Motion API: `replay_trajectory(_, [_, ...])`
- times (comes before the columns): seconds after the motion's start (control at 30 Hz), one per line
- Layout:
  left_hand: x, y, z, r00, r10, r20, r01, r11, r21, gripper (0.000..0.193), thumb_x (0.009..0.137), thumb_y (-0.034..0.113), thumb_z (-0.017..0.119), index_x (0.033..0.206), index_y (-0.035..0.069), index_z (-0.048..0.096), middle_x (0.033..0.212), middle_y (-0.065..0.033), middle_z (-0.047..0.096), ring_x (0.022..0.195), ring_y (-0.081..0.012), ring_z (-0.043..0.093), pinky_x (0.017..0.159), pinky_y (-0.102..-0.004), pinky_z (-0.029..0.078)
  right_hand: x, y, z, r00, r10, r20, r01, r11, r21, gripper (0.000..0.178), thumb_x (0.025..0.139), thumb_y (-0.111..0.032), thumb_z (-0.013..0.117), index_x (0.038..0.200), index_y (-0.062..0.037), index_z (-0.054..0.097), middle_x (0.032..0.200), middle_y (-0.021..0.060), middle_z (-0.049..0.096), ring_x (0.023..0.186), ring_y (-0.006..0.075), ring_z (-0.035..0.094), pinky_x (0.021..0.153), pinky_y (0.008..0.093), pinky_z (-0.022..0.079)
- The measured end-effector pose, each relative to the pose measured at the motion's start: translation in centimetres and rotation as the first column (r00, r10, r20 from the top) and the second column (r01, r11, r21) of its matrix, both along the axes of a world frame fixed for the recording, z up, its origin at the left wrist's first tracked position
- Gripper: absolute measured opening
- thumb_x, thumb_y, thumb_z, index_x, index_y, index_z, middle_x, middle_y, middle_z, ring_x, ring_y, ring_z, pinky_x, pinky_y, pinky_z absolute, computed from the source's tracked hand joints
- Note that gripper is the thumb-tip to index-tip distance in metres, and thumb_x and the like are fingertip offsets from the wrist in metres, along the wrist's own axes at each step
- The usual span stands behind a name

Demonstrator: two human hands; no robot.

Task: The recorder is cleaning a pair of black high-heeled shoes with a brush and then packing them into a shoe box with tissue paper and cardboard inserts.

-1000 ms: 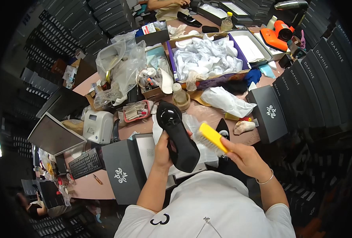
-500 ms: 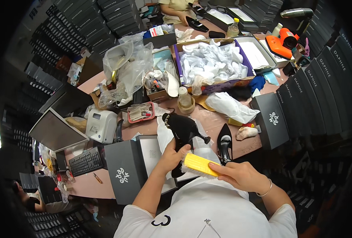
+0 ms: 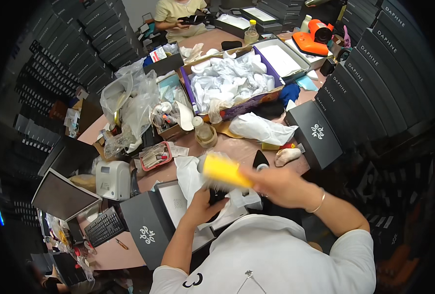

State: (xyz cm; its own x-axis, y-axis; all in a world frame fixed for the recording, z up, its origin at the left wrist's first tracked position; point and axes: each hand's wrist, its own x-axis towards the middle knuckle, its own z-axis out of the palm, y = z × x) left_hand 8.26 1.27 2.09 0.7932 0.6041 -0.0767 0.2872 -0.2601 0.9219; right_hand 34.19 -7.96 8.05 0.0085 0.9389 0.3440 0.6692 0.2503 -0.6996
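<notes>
My right hand (image 3: 288, 188) grips a yellow-backed brush (image 3: 223, 171) with pale bristles, blurred by motion. The brush is over a black shoe (image 3: 217, 197) and hides most of it. My left hand (image 3: 203, 208) has its fingers closed around that shoe, above white tissue paper (image 3: 188, 174). Beyond my right hand the pointed toe of a second black shoe (image 3: 261, 158) shows on the table, its rest covered by the hand. An open grey shoe box (image 3: 171, 196) lies beside my left forearm, with its dark lid side (image 3: 146, 228) to the left.
A glass bottle (image 3: 205, 133) and a pink basket of small tools (image 3: 156, 156) stand ahead. Behind them is a purple-edged carton (image 3: 190, 93) of white paper stuffing. Stacked shoe boxes (image 3: 359, 93) rise at right. A keyboard (image 3: 105, 228) lies left. A co-worker (image 3: 181, 17) handles dark shoes opposite.
The brush has moved up and left over the shoe, blurring. The shoe, plainly visible before, is now mostly covered. The whole view has shifted, and the co-worker now holds the dark shoes raised.
</notes>
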Motion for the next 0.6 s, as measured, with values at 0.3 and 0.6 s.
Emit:
replay_trajectory(0.3, [0.7,0.8,1.5,0.964,-0.228,-0.135,0.260,0.913,0.316,0.037,0.073,0.008,0.071,0.108,0.005,0.061,0.113,-0.0145,0.057,0.107,-0.0338,0.054,0.096,-0.0461,0.041,-3.0,1.9,-0.8,0.939,0.118,-0.323,-0.175,0.973,-0.153,0.095,0.071,-0.035,0.081,0.143,0.0008,0.031,0.119,0.0183,0.061,0.108,0.0232,0.060,0.094,0.0303,0.044])
replay_trajectory(0.6, [1.5,-1.7,-2.0,0.650,0.662,0.373,-0.335,0.690,-0.641,0.077,0.081,0.032,0.072,0.142,0.011,0.031,0.143,-0.0112,0.037,0.133,-0.0278,0.035,0.108,-0.0407,0.030,-6.4,0.5,-1.1,0.972,-0.083,-0.221,0.068,0.995,-0.072,0.056,0.069,-0.016,0.079,0.114,-0.0013,0.050,0.090,0.0158,0.065,0.077,0.0278,0.068,0.066,0.0342,0.054])
